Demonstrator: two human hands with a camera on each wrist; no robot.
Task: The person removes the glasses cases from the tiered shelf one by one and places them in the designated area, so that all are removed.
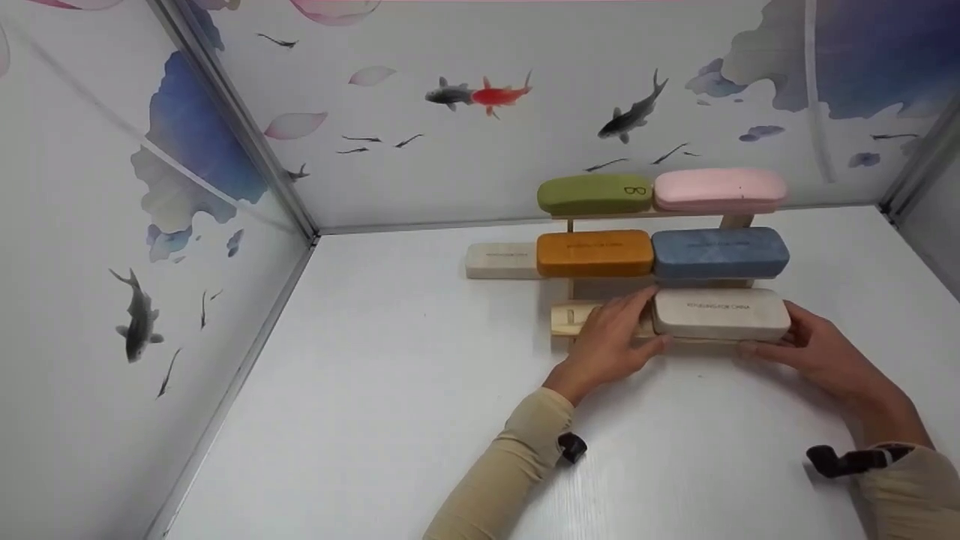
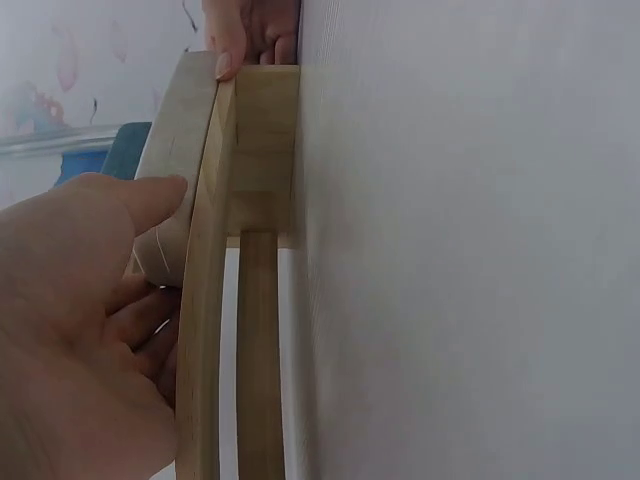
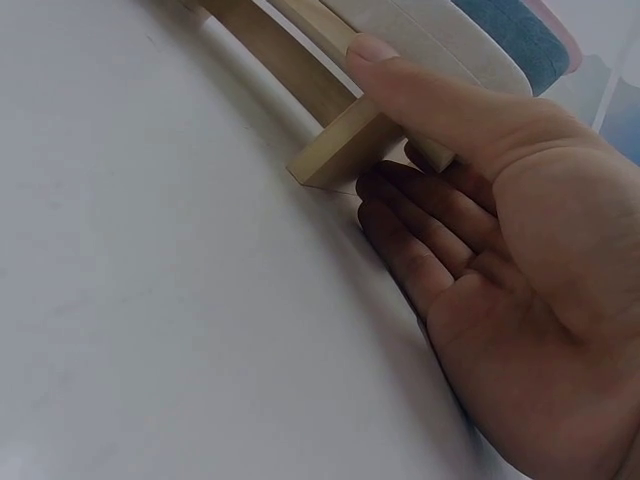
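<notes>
A white glasses case (image 1: 721, 313) lies on the right part of the wooden rack's (image 1: 564, 319) lowest tier, between both hands. At its left end my left hand (image 1: 611, 341) grips it, thumb on the front and fingers behind, as the left wrist view shows. My right hand (image 1: 825, 349) holds the right end. In the right wrist view its thumb (image 3: 420, 85) lies along the front lower edge of the case (image 3: 440, 40), while the other fingers reach round the end of the rack (image 3: 345, 140), partly hidden.
On the middle tier sit an orange case (image 1: 595, 253) and a blue case (image 1: 720, 253). A green case (image 1: 594, 193) and a pink case (image 1: 720, 190) occupy the top tier. Another white case (image 1: 501, 261) stands left of the rack. Printed panels (image 1: 480, 165) wall the white table (image 1: 360, 390).
</notes>
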